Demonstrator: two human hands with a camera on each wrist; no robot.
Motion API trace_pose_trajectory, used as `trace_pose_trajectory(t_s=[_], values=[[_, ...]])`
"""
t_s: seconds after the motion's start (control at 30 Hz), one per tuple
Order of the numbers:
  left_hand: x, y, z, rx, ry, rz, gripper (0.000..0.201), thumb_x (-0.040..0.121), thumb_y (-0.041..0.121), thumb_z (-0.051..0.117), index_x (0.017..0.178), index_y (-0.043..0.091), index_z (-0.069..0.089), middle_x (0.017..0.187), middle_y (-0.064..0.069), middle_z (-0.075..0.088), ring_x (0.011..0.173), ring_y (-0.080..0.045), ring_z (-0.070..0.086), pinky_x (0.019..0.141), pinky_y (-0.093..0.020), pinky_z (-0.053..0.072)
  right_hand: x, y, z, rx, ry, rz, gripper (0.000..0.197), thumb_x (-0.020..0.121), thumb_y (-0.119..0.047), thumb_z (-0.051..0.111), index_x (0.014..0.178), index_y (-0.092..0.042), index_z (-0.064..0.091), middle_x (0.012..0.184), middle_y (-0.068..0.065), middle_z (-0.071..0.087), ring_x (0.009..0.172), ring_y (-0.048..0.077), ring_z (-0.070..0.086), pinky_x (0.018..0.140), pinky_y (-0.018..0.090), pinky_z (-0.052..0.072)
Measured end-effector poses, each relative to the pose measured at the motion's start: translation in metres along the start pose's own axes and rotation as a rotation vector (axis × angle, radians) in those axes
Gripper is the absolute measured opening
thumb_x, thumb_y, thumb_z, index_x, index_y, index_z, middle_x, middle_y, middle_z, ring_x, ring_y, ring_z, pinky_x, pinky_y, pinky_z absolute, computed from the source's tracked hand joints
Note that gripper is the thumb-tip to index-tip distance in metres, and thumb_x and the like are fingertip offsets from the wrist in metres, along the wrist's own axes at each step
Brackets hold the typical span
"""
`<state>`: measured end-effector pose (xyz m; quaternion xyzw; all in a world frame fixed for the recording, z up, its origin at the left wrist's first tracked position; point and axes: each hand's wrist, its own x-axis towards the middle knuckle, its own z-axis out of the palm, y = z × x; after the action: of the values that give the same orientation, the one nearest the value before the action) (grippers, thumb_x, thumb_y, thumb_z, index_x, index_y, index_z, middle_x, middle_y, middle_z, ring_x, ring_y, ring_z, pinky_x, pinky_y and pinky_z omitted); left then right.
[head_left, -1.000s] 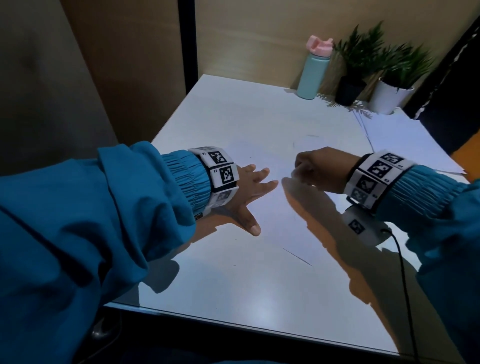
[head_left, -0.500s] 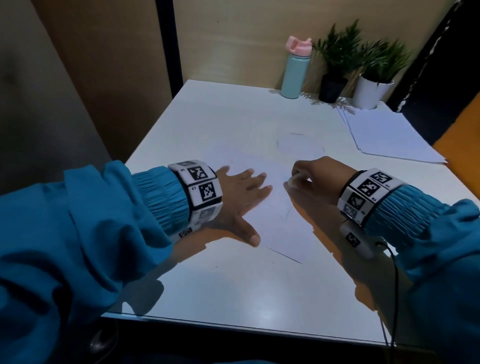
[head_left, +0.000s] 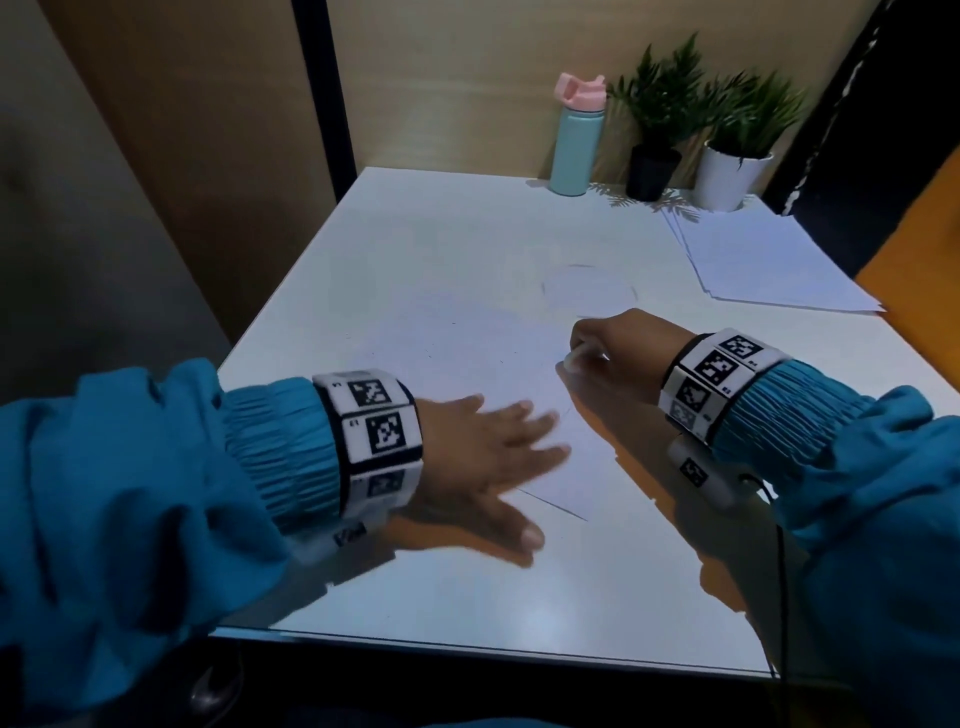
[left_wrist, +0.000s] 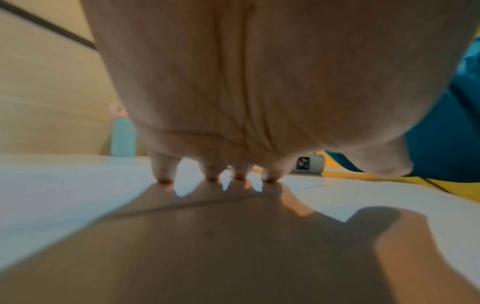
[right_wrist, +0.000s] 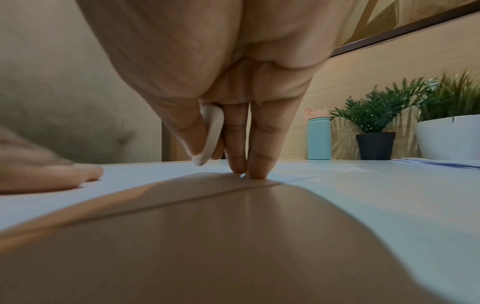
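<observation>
A white sheet of paper (head_left: 582, 467) lies on the white table (head_left: 415, 249) in front of me. My left hand (head_left: 483, 457) lies flat on its left part, fingers straight and spread; in the left wrist view the fingertips (left_wrist: 213, 179) touch the surface. To the right, my right hand (head_left: 618, 353) pinches a small white eraser (head_left: 574, 358) between thumb and forefinger. The right wrist view shows the eraser (right_wrist: 211, 131) tilted, its tip just above the paper (right_wrist: 130, 179), while two other fingertips (right_wrist: 257, 172) rest on the sheet.
At the back stand a teal bottle with a pink lid (head_left: 576, 150), a plant in a black pot (head_left: 652, 171) and one in a white pot (head_left: 727, 176). A stack of white sheets (head_left: 753, 260) lies back right. A cable (head_left: 779, 571) hangs from my right wrist.
The head view has shifted, showing more of the table's far side. Both hands stay on the sheet; the left hand has slid slightly and looks blurred.
</observation>
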<state>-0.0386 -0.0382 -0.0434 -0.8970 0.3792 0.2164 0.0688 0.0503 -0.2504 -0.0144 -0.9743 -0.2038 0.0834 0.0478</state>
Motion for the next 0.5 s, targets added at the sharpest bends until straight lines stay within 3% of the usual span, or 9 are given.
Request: trace_pose_trajectory(t_s=[0.07,0.13,0.17,0.2,0.3,0.33,0.37,0.47,0.5], values=[[0.001,-0.001,0.006,0.007,-0.033,-0.088,0.106,0.072,0.094,0.019,0.153,0.036,-0.017,0.160,0.007,-0.026,0.149,-0.022,-0.019,0.116,-0.056,-0.001,0.000,-0.001,0.000,-0.007,-0.001,0.000,0.018,0.094,-0.025,0.039,0.098,-0.019,0.056,0.090,0.003,0.059,0.085,0.026,0.055,0.074,0.031,0.043],[0.002,-0.017,-0.002,-0.028,-0.039,-0.385,0.115,0.069,0.097,0.021,0.154,0.031,-0.018,0.161,-0.001,-0.024,0.150,-0.031,-0.012,0.115,-0.060,0.007,0.000,-0.001,-0.001,0.005,-0.015,0.004,0.021,0.094,-0.026,0.039,0.102,-0.018,0.057,0.094,0.005,0.061,0.088,0.027,0.057,0.076,0.032,0.045],[0.004,-0.023,-0.007,-0.023,-0.038,-0.464,0.117,0.069,0.097,0.021,0.155,0.027,-0.017,0.162,-0.004,-0.022,0.151,-0.032,-0.009,0.115,-0.060,0.008,0.000,-0.001,-0.001,0.010,-0.021,0.006,0.021,0.093,-0.027,0.039,0.101,-0.019,0.057,0.095,0.005,0.062,0.088,0.027,0.057,0.077,0.033,0.047],[0.007,-0.024,-0.013,-0.004,-0.015,-0.445,0.115,0.072,0.095,0.021,0.155,0.024,-0.015,0.163,-0.004,-0.021,0.151,-0.030,-0.009,0.116,-0.060,0.008,0.000,-0.002,0.000,0.012,-0.022,0.006,0.021,0.093,-0.028,0.040,0.101,-0.019,0.057,0.096,0.005,0.062,0.088,0.026,0.057,0.078,0.033,0.047],[0.021,-0.009,-0.028,0.015,0.000,-0.121,0.101,0.081,0.086,0.021,0.157,0.026,-0.010,0.163,0.004,-0.018,0.151,-0.018,-0.013,0.120,-0.053,0.001,0.001,0.000,0.001,0.022,0.021,0.007,0.019,0.091,-0.027,0.040,0.097,-0.022,0.057,0.091,0.002,0.061,0.083,0.023,0.055,0.074,0.030,0.044],[0.026,-0.006,-0.029,0.013,-0.020,-0.089,0.101,0.082,0.086,0.022,0.157,0.026,-0.010,0.164,0.006,-0.018,0.150,-0.016,-0.014,0.121,-0.051,0.001,0.000,0.000,0.001,0.029,0.035,0.014,0.018,0.090,-0.028,0.039,0.094,-0.024,0.056,0.089,0.001,0.062,0.083,0.022,0.056,0.074,0.030,0.045],[0.032,-0.009,-0.028,0.002,-0.022,-0.122,0.103,0.081,0.087,0.025,0.157,0.025,-0.010,0.164,0.006,-0.017,0.151,-0.016,-0.013,0.121,-0.051,0.003,0.000,0.000,0.001,0.033,0.037,0.018,0.018,0.089,-0.028,0.038,0.093,-0.025,0.056,0.089,0.002,0.063,0.083,0.023,0.058,0.076,0.031,0.048],[0.047,-0.035,-0.027,-0.062,0.096,-0.483,0.123,0.071,0.094,0.032,0.157,0.013,-0.001,0.165,-0.006,-0.007,0.151,-0.030,0.002,0.117,-0.052,0.011,0.000,0.000,0.000,0.039,-0.001,0.024,0.021,0.090,-0.028,0.038,0.098,-0.023,0.057,0.093,0.005,0.064,0.087,0.026,0.059,0.079,0.034,0.050],[0.052,-0.042,-0.028,-0.049,0.142,-0.537,0.129,0.066,0.098,0.028,0.157,0.010,0.005,0.165,-0.009,-0.001,0.150,-0.032,0.008,0.116,-0.053,0.015,0.000,0.001,0.000,0.046,0.001,0.023,0.020,0.090,-0.029,0.039,0.097,-0.023,0.056,0.092,0.004,0.063,0.087,0.026,0.058,0.079,0.033,0.049]])
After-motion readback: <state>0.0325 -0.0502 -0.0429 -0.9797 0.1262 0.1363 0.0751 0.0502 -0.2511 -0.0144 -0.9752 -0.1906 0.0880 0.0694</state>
